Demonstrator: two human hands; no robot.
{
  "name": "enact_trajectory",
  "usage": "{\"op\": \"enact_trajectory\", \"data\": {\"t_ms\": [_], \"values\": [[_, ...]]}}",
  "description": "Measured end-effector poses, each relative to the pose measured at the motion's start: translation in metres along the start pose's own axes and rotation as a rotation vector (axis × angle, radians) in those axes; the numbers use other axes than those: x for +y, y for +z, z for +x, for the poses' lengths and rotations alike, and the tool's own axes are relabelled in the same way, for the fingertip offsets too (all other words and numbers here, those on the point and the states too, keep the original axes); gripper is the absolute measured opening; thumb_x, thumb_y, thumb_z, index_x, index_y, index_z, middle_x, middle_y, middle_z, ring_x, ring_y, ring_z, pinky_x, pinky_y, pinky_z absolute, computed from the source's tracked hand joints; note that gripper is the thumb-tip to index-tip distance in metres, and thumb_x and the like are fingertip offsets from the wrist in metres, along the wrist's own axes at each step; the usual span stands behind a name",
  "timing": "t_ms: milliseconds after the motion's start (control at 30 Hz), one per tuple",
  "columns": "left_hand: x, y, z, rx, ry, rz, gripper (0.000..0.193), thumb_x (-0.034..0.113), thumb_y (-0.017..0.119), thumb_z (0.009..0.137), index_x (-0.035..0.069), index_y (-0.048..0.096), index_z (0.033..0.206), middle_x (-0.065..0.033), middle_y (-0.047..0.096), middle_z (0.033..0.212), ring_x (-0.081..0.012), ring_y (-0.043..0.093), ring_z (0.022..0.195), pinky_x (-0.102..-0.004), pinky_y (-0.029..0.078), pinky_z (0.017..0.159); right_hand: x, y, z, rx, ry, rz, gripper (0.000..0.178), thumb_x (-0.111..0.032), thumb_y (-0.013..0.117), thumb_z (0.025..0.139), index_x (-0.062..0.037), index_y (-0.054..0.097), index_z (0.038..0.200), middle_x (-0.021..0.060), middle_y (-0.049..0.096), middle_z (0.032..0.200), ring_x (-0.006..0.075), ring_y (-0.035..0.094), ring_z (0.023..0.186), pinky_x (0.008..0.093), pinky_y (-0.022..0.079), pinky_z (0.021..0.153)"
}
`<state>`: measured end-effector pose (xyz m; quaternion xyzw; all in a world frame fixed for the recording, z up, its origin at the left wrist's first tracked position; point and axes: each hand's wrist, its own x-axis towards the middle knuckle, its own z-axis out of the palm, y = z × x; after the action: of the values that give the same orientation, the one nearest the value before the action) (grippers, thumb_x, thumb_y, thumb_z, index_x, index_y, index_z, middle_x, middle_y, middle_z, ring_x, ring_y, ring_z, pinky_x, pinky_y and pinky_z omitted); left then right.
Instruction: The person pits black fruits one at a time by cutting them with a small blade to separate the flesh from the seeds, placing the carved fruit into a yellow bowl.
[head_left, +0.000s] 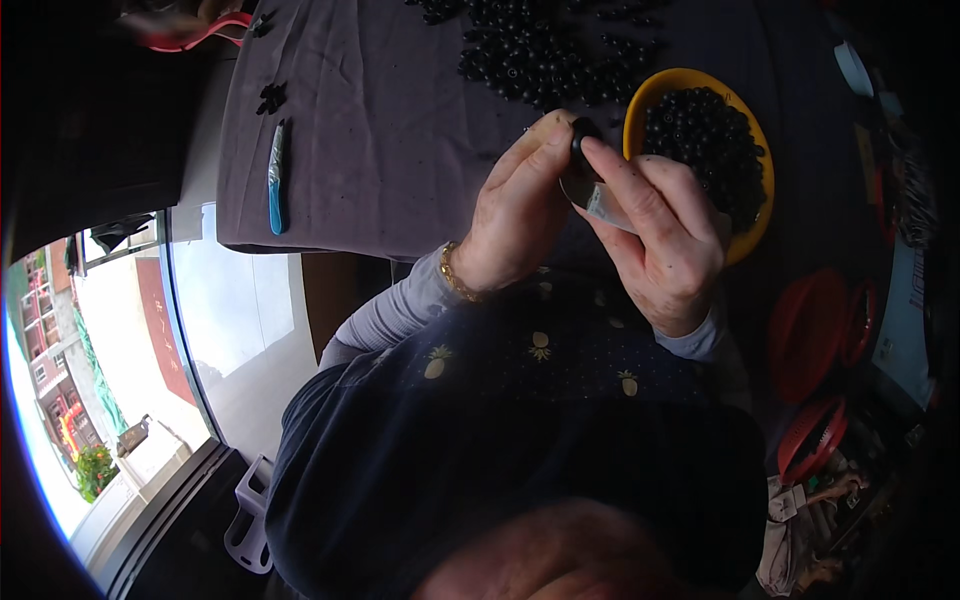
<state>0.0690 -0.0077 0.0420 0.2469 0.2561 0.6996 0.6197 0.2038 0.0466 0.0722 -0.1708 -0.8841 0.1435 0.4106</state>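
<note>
My left hand (510, 215), with a gold-coloured bracelet at its wrist, is closed with thumb and fingers pinching a small black rounded piece (582, 132). Close against it is my right hand (665, 225), its index fingertip touching or almost touching that piece. Under the right fingers sits a thin, flat, pale object with a curved shiny edge (606, 207); its kind is hard to make out. Both hands are raised over the near edge of the cloth-covered table. To the right of them, a yellow bowl (767, 185) holds many small black pieces (700, 145).
A heap of similar black pieces (525, 60) spreads over the dark tablecloth (350, 130) at the far side. A blue pen-like tool (276, 190) and a few black bits (271, 98) lie at left. Red baskets (808, 335) stand on the right.
</note>
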Motion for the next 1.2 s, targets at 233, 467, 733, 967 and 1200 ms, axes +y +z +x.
{"op": "enact_trajectory", "data": {"t_ms": [233,467,733,967,1200], "values": [[-0.001,0.004,-0.002,-0.063,0.026,0.051,0.019,0.023,0.039,0.1,0.008,0.051,0.097,0.0035,0.051,0.088,-0.005,0.046,0.083,-0.0223,0.04,0.075,0.001,0.002,-0.001,0.025,-0.013,-0.027,0.045,0.002,0.076,0.067,-0.0009,0.066,0.11,0.0064,0.056,0.09,0.0148,0.059,0.076,0.0238,0.053,0.062],[0.003,0.007,-0.002,-0.004,0.014,-0.004,0.021,0.024,0.038,0.1,0.007,0.051,0.101,0.0017,0.051,0.09,-0.0067,0.046,0.084,-0.0234,0.04,0.077,-0.005,-0.011,0.0,-0.04,-0.021,-0.04,0.041,-0.009,0.075,0.074,-0.0012,0.065,0.112,0.006,0.056,0.087,0.0142,0.057,0.07,0.0244,0.051,0.058],[-0.002,0.004,-0.002,-0.06,0.076,-0.061,0.024,0.025,0.037,0.1,0.006,0.051,0.106,-0.0006,0.054,0.097,-0.0091,0.049,0.092,-0.0263,0.04,0.083,0.0,-0.01,0.0,-0.059,0.08,-0.121,0.032,-0.012,0.068,0.082,-0.0011,0.065,0.112,0.0033,0.055,0.077,0.0119,0.055,0.065,0.0245,0.048,0.054],[-0.001,0.006,-0.003,-0.058,0.094,-0.052,0.024,0.024,0.036,0.101,0.006,0.051,0.107,-0.0007,0.054,0.098,-0.009,0.049,0.092,-0.0258,0.04,0.084,-0.003,-0.008,0.001,-0.05,0.107,-0.133,0.033,-0.009,0.07,0.08,-0.002,0.065,0.111,0.0021,0.053,0.074,0.0109,0.054,0.063,0.0239,0.047,0.053],[-0.004,0.004,-0.002,-0.092,0.086,-0.071,0.023,0.023,0.035,0.101,0.006,0.05,0.107,-0.0003,0.053,0.098,-0.0083,0.048,0.092,-0.0258,0.04,0.085,-0.002,-0.003,0.001,0.017,0.117,-0.136,0.036,-0.019,0.074,0.076,-0.0047,0.066,0.108,0.0014,0.047,0.069,0.0135,0.052,0.059,0.0261,0.046,0.051]]}}
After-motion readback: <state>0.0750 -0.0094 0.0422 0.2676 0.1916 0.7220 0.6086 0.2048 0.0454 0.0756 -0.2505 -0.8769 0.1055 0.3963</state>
